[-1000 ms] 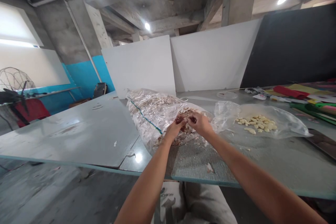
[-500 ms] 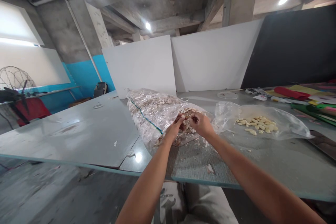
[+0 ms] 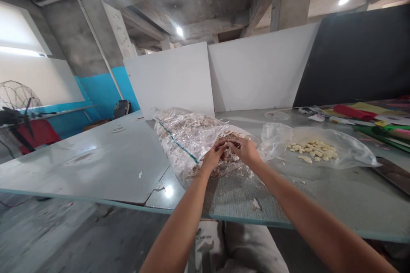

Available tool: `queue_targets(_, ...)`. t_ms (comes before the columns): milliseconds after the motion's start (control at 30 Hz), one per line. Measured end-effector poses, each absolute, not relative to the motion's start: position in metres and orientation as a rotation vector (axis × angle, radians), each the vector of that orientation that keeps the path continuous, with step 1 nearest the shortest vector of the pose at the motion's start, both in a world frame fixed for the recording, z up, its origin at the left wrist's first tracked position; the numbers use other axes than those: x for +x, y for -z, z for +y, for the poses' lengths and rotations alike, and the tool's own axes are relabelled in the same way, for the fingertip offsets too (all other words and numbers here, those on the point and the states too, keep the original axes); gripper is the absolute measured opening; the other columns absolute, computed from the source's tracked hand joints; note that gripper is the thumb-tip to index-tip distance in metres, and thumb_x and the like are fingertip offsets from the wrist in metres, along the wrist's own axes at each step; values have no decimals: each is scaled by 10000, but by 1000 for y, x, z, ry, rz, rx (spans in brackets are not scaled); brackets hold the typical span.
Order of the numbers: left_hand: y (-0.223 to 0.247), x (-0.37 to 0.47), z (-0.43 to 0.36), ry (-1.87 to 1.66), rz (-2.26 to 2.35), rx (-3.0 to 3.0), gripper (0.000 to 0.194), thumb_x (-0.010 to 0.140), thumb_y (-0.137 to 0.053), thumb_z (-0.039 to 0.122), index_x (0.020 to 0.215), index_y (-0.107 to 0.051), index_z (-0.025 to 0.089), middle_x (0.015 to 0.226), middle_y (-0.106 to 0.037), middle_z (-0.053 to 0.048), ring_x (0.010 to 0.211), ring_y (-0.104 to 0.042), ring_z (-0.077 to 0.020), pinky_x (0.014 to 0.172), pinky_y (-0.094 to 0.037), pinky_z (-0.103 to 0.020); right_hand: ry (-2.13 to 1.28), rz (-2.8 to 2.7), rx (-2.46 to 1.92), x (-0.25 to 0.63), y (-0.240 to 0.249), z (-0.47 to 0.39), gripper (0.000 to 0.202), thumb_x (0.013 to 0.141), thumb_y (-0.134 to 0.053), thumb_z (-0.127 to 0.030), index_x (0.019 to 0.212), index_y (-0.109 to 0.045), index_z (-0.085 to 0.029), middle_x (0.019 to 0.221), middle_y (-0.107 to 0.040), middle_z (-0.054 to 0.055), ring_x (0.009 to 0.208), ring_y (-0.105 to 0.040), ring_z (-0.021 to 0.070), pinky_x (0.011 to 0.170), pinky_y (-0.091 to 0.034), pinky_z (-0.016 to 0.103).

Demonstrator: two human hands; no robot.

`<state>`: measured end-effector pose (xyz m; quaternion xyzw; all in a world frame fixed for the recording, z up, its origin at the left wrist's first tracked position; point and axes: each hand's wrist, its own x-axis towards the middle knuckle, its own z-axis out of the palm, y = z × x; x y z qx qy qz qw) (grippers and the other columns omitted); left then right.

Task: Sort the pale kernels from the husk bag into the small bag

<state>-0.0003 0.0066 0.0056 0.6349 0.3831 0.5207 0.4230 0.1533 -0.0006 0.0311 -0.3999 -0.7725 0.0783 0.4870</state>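
The left hand (image 3: 212,158) and the right hand (image 3: 248,151) meet over a heap of papery flakes (image 3: 228,166), set back from the near edge of the grey surface (image 3: 105,170). The fingers of both are curled inward, tips close together or touching; I cannot tell whether a small piece is pinched between them (the knuckles hide it). The heap lies at the near right end of a large clear bag (image 3: 188,128), which is full of similar flakes and stretches toward the far edge, a blue-green strip (image 3: 177,141) running down its left side.

To the right of the hands, well in from the near edge, a second clear bag (image 3: 352,147) lies flat with pale, smooth pieces (image 3: 315,150) gathered on it. A dark flat object (image 3: 392,175) is just beside that bag, toward the right edge. Coloured sheets (a red one (image 3: 355,112), green ones (image 3: 378,134)) clutter the far right corner. One loose scrap (image 3: 256,204) sits near the near edge.
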Motion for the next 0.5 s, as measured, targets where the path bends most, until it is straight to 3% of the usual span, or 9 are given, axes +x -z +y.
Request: queue_targets(500, -10, -2, -2, -1282, 1288, 1781, 457, 738, -523, 521, 1073, -611, 222, 493, -503, 44, 467, -462, -92, 504, -352, -205, -285, -1864, -1065, 151, -24, 9, 270, 759, -476, -316, 851, -688, -177, 646, -653, 20, 559, -550, 125, 521, -374, 207)
